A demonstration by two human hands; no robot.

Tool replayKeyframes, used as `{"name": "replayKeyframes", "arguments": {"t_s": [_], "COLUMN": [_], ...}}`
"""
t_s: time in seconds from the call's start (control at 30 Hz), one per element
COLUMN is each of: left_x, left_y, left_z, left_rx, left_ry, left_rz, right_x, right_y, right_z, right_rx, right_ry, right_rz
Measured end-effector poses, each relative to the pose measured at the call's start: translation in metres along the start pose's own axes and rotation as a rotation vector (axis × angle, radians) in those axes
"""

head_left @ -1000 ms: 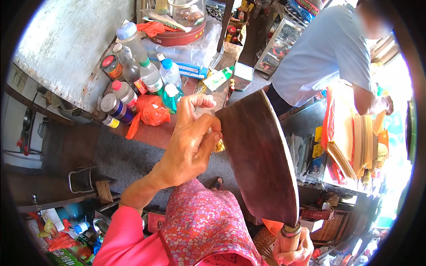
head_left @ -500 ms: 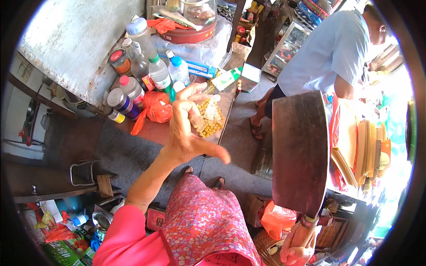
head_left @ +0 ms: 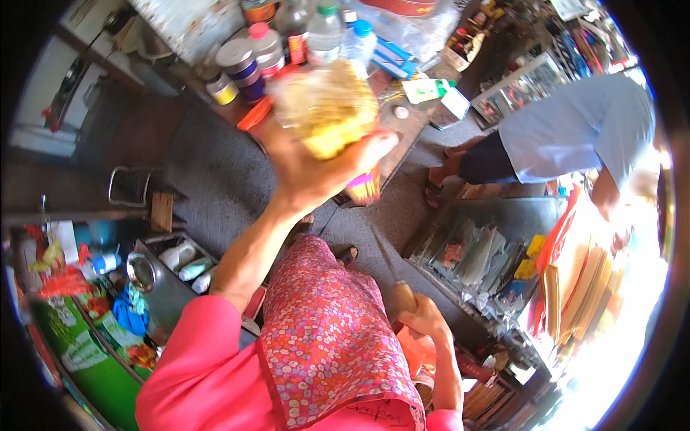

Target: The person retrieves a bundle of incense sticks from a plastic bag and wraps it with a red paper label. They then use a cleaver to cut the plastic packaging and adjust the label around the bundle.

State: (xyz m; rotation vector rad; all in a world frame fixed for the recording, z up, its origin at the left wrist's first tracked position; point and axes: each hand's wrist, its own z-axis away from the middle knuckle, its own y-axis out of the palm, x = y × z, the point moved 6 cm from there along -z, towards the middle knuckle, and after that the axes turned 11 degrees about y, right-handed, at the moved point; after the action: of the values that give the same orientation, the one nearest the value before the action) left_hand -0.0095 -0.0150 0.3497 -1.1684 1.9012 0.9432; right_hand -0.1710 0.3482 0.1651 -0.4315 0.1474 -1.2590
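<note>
At the near end of the table, the left hand, spread open a moment ago, now grips the bundle, while the right hand clasps the cleaver, occupying both.

With my left hand I am holding up a yellow bundle in clear plastic, a little blurred. In my right hand is a cleaver, gripped by its wooden handle; its blade is seen almost from the edge. Below is my flowered apron. On the far table there stand a red-capped bottle, a green-capped bottle and a blue-capped bottle. At the far right, a person in a light blue shirt is bending.
</note>
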Motion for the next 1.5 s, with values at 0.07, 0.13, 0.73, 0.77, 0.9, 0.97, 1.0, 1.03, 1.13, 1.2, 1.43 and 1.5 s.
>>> {"name": "replayKeyframes", "arguments": {"t_s": [0.07,0.13,0.73,0.77,0.9,0.97,1.0,1.03,1.13,1.2,1.43,1.5], "left_x": [-0.014,-0.028,0.057,0.074,0.120,0.138,0.141,0.144,0.152,0.160,0.131,0.124], "left_y": [-0.049,-0.105,-0.326,-0.321,-0.308,-0.313,-0.308,-0.302,-0.287,-0.285,-0.264,-0.249], "left_z": [0.032,0.074,0.497,0.503,0.513,0.523,0.545,0.546,0.528,0.506,0.399,0.380], "left_rx": [-0.199,-0.286,-1.508,-1.490,-1.574,-1.472,-1.480,-1.491,-1.464,-1.303,-0.790,-0.663], "left_ry": [-0.074,-0.095,-0.723,-0.750,-0.879,-0.801,-0.804,-0.804,-0.772,-0.784,-0.618,-0.535], "left_rz": [0.232,0.236,0.308,0.368,0.349,0.523,0.529,0.531,0.614,0.678,0.175,0.164], "right_x": [0.038,0.090,0.300,0.310,0.337,0.336,0.332,0.331,0.335,0.311,0.291,0.273], "right_y": [0.014,0.031,0.184,0.187,0.192,0.193,0.193,0.196,0.212,0.193,0.196,0.198], "right_z": [-0.028,-0.045,-0.410,-0.428,-0.458,-0.479,-0.490,-0.500,-0.502,-0.534,-0.471,-0.425], "right_rx": [0.073,0.017,-0.274,-0.298,-0.348,-0.384,-0.388,-0.390,-0.341,-0.434,-0.332,-0.254], "right_ry": [-0.100,-0.327,-0.167,-0.127,-0.081,-0.103,-0.127,-0.155,-0.279,-0.391,-0.412,-0.431], "right_rz": [0.150,0.411,0.623,0.636,0.563,0.550,0.547,0.547,0.564,0.653,0.706,0.716]}}
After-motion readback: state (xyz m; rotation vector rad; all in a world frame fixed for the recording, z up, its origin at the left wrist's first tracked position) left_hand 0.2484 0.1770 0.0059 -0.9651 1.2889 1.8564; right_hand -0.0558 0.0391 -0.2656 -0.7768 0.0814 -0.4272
